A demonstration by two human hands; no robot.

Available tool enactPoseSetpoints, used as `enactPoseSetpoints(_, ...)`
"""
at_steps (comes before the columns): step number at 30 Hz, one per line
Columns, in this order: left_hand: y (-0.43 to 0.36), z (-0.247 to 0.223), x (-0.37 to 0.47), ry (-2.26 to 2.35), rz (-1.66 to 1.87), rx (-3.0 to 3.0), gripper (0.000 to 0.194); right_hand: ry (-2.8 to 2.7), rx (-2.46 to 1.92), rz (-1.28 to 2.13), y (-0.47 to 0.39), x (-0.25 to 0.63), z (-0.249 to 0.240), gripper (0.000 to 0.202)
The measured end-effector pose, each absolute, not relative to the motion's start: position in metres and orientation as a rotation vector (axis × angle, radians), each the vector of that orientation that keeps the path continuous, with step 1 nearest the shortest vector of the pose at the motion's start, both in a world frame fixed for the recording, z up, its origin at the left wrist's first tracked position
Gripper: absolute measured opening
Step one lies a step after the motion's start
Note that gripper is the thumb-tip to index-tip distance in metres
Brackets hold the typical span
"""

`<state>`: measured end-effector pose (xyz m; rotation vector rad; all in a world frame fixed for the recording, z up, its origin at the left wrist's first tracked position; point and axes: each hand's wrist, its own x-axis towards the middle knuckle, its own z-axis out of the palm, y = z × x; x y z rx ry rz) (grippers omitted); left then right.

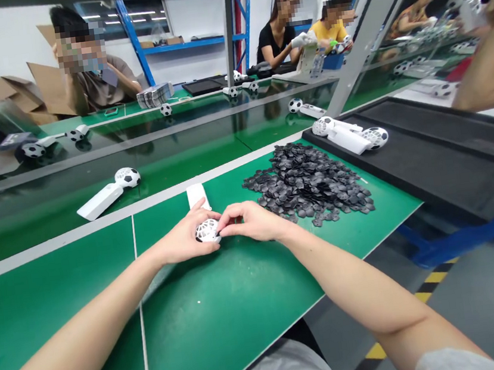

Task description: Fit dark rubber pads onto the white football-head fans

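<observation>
My left hand (pixel 190 234) is wrapped round a white handheld fan (pixel 207 230) whose round head has a soccer-ball lattice. Its flat white handle (pixel 197 196) points away from me over the green table. At the right side of the ball head, my right hand (pixel 245 221) pinches with thumb and forefinger. A small dark bit shows at those fingertips, like one of the black pieces, mostly hidden. To the right of my hands lies a heap of small black plastic pieces (pixel 307 180).
Beyond the table edge runs a green conveyor (pixel 51 203) carrying several soccer-ball fans, one nearby (pixel 110 193). At the right, a black tray (pixel 432 150) holds two fans (pixel 349 134). A grey post (pixel 367 32) slants above it. Several people sit across the line; another person's arm (pixel 485 74) is at right.
</observation>
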<state>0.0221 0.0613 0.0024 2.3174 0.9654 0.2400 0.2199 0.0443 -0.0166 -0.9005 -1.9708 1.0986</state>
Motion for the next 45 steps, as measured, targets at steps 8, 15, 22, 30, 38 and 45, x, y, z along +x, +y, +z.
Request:
enactPoseSetpoints(8,0.061,0.001,0.024,1.014,0.267,2.295,0.045,-1.825,-0.886,1.226,0.045,0.209,-0.027,0.010)
enactPoseSetpoints(15,0.058,0.002,0.026,1.007,0.308,2.241,0.040,-1.734,-0.907,1.329,0.048,0.206,-0.028,0.015)
enactPoseSetpoints(22,0.059,0.004,0.028,1.038,0.302,2.181,0.039,-1.693,-1.002,1.384,0.050,0.204,-0.029,0.020)
enactPoseSetpoints(30,0.060,0.007,0.024,1.029,0.219,2.228,0.043,-1.699,-1.640,0.492,0.061,0.250,-0.008,0.013)
enactPoseSetpoints(38,0.056,0.002,0.026,1.155,0.294,2.194,0.040,-2.060,-2.076,0.425,0.057,0.260,-0.003,0.009)
enactPoseSetpoints(45,0.052,-0.007,0.027,1.405,0.473,2.129,0.054,-2.127,-2.063,0.389,0.055,0.256,-0.007,0.007)
